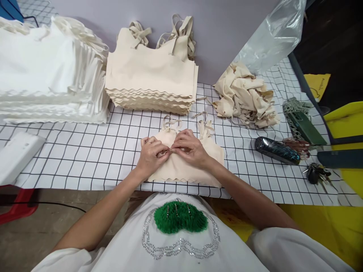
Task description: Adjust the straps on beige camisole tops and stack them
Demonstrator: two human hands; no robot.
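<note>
A beige camisole-like top (pixel 195 166) with thin straps lies flat near the table's front edge, its scalloped hem toward me. My left hand (pixel 153 153) pinches the top's neckline edge between thumb and fingers; a ring shows on one finger. Close beside it, my right hand (pixel 188 147) is also closed on the same edge, with the fingertips of both hands nearly touching. Whatever small detail lies between the fingertips is too small to make out. Behind my hands stands a neat stack of matching beige tops (pixel 153 71), their straps bunched at the upper end.
White garments (pixel 51 68) form a tall stack at the left. A loose beige heap (pixel 244 94) lies right of centre under a clear plastic bag (pixel 272 37). A dark case (pixel 276 150), keys (pixel 316 173) and a green phone (pixel 307 126) lie on the right; a white box (pixel 19 155) sits left.
</note>
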